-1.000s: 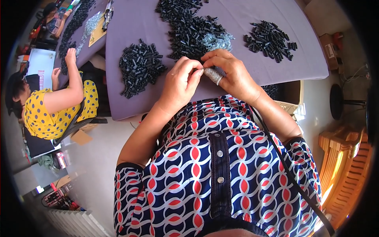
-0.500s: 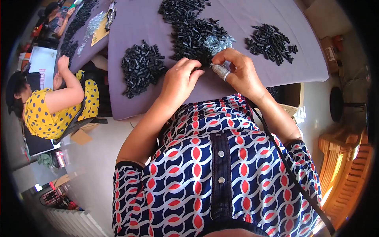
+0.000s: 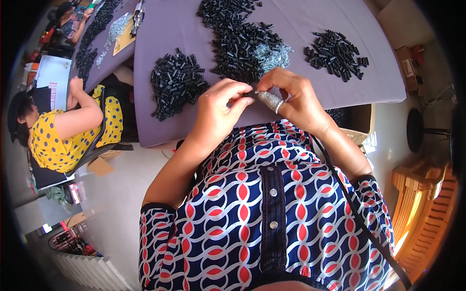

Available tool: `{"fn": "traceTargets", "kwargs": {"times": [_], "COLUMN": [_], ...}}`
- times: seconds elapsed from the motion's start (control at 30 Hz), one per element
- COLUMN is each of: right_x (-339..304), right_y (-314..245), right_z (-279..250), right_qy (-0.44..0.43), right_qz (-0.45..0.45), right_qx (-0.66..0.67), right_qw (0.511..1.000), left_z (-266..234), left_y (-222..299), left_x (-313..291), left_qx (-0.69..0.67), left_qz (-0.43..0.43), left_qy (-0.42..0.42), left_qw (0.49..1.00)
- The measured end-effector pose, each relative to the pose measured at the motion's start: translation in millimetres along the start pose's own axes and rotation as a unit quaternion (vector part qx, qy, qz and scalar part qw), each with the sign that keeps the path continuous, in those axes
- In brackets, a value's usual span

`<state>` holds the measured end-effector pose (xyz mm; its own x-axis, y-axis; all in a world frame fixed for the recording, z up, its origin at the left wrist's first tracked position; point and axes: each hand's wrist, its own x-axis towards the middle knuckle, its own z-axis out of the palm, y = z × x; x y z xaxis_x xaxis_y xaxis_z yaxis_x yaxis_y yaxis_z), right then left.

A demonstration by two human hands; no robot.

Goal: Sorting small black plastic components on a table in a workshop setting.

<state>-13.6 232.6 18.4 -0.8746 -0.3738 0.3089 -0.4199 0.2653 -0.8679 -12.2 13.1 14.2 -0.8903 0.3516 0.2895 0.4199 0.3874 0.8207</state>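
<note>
Above the table's near edge, the fingertips of my two hands almost meet. My left hand (image 3: 219, 105) pinches a small black cylindrical piece (image 3: 246, 94) between thumb and forefinger. Opposite it, my right hand (image 3: 300, 99) holds a tiny silvery metal piece (image 3: 256, 92) at its fingertips, its shape too small to make out. A silvery wrap (image 3: 270, 101) covers my right thumb. Just beyond my hands lies a large heap of black cylindrical pieces (image 3: 235, 51), with a pile of small shiny metal pieces (image 3: 272, 56) at its right side.
Separate heaps of black pieces lie to the left (image 3: 177, 83) and right (image 3: 336, 54) on the purple-covered table (image 3: 301, 19). Under the right edge stands an open cardboard box (image 3: 361, 121). On the left, a person in yellow dotted clothes (image 3: 60, 133) sits at another table.
Both hands have come back slightly toward me, off the heap's near edge. My fingertips are nearer each other, and a black piece now shows in my left hand.
</note>
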Motion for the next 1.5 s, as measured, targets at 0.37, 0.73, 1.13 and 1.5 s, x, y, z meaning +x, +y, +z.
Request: {"fn": "traceTargets", "kwargs": {"times": [0.37, 0.73, 1.13, 1.5], "right_x": [-1, 1, -3, 2], "right_y": [0, -4, -2, 4], "right_z": [2, 9, 8, 18], "right_qy": [-0.006, -0.026, -0.074, -0.271], "right_qz": [0.003, 0.054, 0.057, 0.175], "right_qx": [0.006, 0.048, 0.049, 0.184], "right_qw": [1.0, 0.997, 0.994, 0.928], "left_z": [-5, 6, -3, -20], "left_y": [-4, -13, -9, -12], "left_x": [-3, -10, -22, -54], "left_qx": [-0.313, -0.458, -0.308, -0.217], "left_qz": [-0.189, -0.227, -0.196, -0.178], "left_qy": [-0.014, 0.024, -0.046, -0.164], "left_qw": [0.931, 0.859, 0.93, 0.946]}}
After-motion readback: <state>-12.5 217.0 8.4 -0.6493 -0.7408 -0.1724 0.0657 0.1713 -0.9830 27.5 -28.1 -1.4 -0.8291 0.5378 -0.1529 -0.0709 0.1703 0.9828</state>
